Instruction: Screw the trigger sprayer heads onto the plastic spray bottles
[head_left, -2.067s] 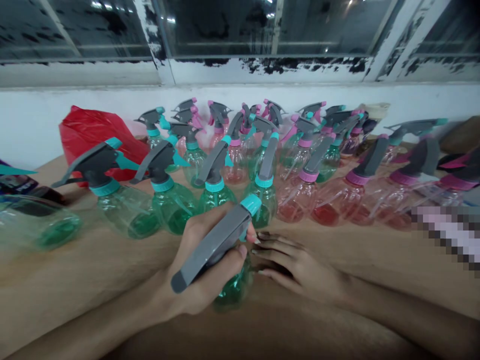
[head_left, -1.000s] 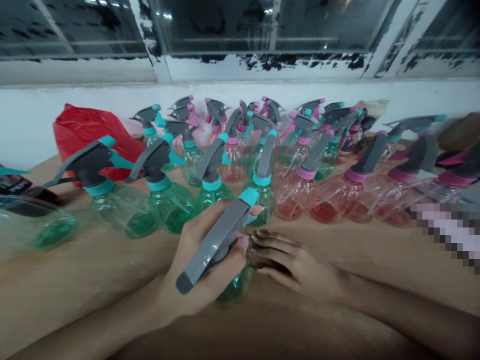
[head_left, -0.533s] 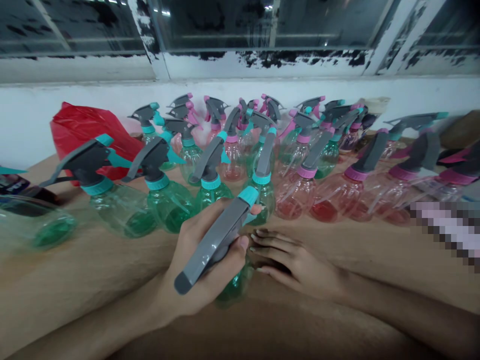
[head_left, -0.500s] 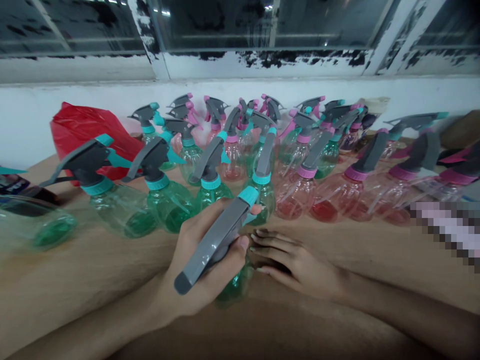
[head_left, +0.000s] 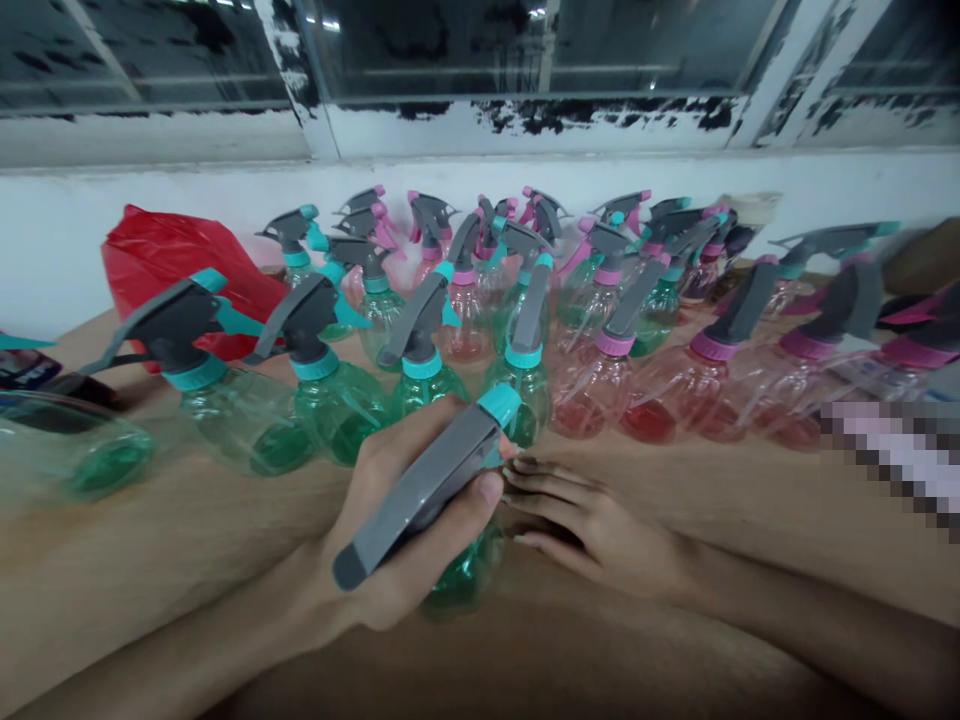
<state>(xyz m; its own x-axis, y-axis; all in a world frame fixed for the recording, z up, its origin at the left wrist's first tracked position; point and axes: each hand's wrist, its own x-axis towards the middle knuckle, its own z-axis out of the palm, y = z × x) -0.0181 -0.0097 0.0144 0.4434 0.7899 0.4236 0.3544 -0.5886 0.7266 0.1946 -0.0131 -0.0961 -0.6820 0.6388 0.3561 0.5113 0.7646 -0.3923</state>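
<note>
My left hand (head_left: 390, 500) is closed around the neck of a green spray bottle (head_left: 465, 570) with a grey trigger head and a turquoise nozzle. The nozzle points away and to the right; my fingers hide most of the collar and trigger. To the right of this bottle, my right hand (head_left: 577, 515) rests palm down on the wooden table (head_left: 720, 510). Its fingers are stretched out toward the bottle, and nothing shows in its grasp. Just beyond both hands stands another green spray bottle (head_left: 517, 395) with a turquoise collar.
Several green spray bottles (head_left: 337, 400) stand front left, and several pink ones (head_left: 667, 395) front right. More bottles fill the rows behind, up to the white wall (head_left: 60, 240). A red plastic bag (head_left: 176, 265) sits at the back left. A blurred-out patch covers the right edge.
My left hand and the green spray bottle have shifted slightly down and left, with the nozzle a little lower. My right hand looks unmoved.
</note>
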